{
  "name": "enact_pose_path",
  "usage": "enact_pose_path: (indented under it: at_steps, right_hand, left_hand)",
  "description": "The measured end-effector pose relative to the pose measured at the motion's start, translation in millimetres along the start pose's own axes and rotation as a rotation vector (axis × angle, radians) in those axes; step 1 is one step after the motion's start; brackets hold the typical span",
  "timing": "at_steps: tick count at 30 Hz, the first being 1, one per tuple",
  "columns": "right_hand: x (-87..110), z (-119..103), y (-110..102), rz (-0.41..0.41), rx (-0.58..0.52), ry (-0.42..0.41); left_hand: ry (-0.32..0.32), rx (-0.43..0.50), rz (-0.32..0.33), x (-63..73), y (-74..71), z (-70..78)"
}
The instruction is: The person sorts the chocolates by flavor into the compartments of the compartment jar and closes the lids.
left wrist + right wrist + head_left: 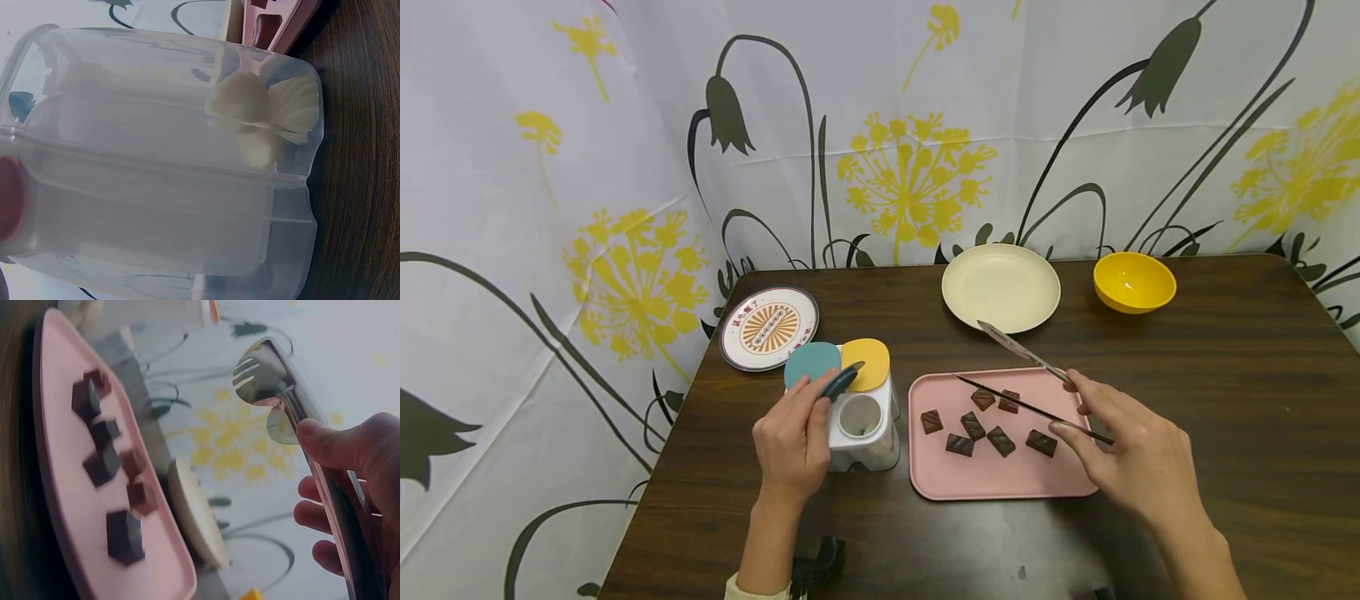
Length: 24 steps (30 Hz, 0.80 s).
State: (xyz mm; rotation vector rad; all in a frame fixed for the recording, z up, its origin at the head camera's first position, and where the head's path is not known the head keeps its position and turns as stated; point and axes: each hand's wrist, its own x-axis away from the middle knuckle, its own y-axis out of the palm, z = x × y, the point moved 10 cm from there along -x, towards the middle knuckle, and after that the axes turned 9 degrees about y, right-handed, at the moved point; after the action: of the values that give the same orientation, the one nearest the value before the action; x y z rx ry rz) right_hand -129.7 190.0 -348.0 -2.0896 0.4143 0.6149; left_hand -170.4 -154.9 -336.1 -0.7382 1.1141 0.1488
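Observation:
My left hand [793, 442] pinches a dark blue-grey lid [841, 382], tilted up over a multi-compartment storage box [867, 454]. One compartment beneath it stands uncovered; a teal lid [811, 364] and a yellow lid [867, 364] cover two others. Pale, ridged pieces [294, 106] lie at the bottom of the translucent box in the left wrist view. With my right hand [1138, 446] I hold metal tongs [1026, 357], their arms spread apart above the pink tray [992, 487] and nothing between the tips. Several dark chocolate pieces [1001, 442] lie on the tray.
Behind the tray is a cream plate [1000, 287], with a yellow bowl [1135, 283] to its right. A patterned white plate [770, 329] lies at the back left. A flower-printed cloth [910, 125] hangs behind the dark wooden table [1262, 400].

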Motion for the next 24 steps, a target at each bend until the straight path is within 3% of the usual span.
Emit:
enact_pose_path:
  at_steps: [4, 11, 18, 24]
  right_hand:
    - [6.5, 23, -8, 0.023, 0.045, 0.076]
    - [19.4, 72, -18, -0.002, 0.126, 0.353]
    - [42.8, 122, -14, -0.143, 0.193, 0.645]
    - [59.4, 149, -12, -0.22, 0.239, 0.807]
  left_hand:
    - [0.005, -0.003, 0.003, -0.3, -0.4, 0.8]
    - [0.001, -0.005, -0.002, -0.8, -0.3, 0.6]
    - [0.002, -0.01, -0.003, -0.2, -0.1, 0.3]
    - [-0.01, -0.003, -0.012, 0.3, 0.4, -0.6]
